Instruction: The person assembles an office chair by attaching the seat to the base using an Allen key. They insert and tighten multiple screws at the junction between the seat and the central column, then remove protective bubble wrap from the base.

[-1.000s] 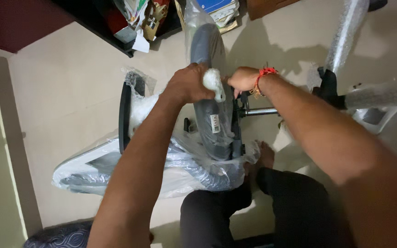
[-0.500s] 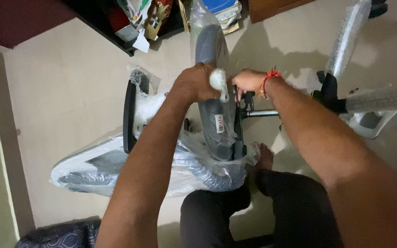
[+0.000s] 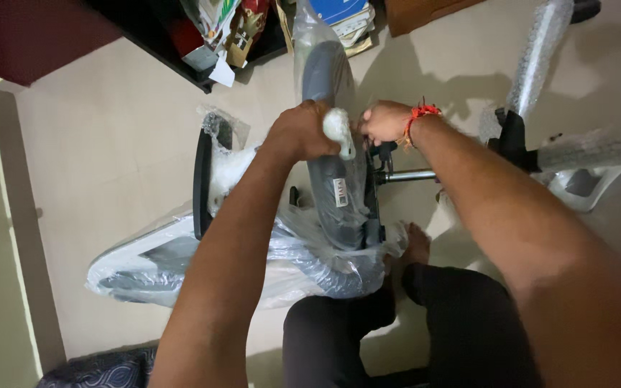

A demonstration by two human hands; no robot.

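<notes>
A grey office chair seat (image 3: pixel 336 194) stands on edge on the floor, partly in clear plastic wrap (image 3: pixel 303 262). My left hand (image 3: pixel 300 131) is closed on a bunched white piece of wrapping (image 3: pixel 339 128) at the seat's upper edge. My right hand (image 3: pixel 384 121), a red thread at its wrist, pinches at the black mechanism (image 3: pixel 382 154) on the seat's right side, just beside the left hand. A chrome rod (image 3: pixel 407 175) sticks out to the right from that mechanism. A black armrest (image 3: pixel 203 176) in plastic stands left of the seat.
My legs in dark trousers (image 3: pixel 425 323) and a bare foot (image 3: pixel 417 244) are below the seat. A white chair base (image 3: pixel 587 183) and bubble-wrapped parts (image 3: pixel 537 54) lie at right. Bags and books (image 3: pixel 253 29) crowd a dark shelf at the top. A wrapped backrest (image 3: pixel 149 262) lies at lower left.
Both hands stay at the seat's top edge. The left hand has shifted slightly with the white wrapping; the view has moved a little.
</notes>
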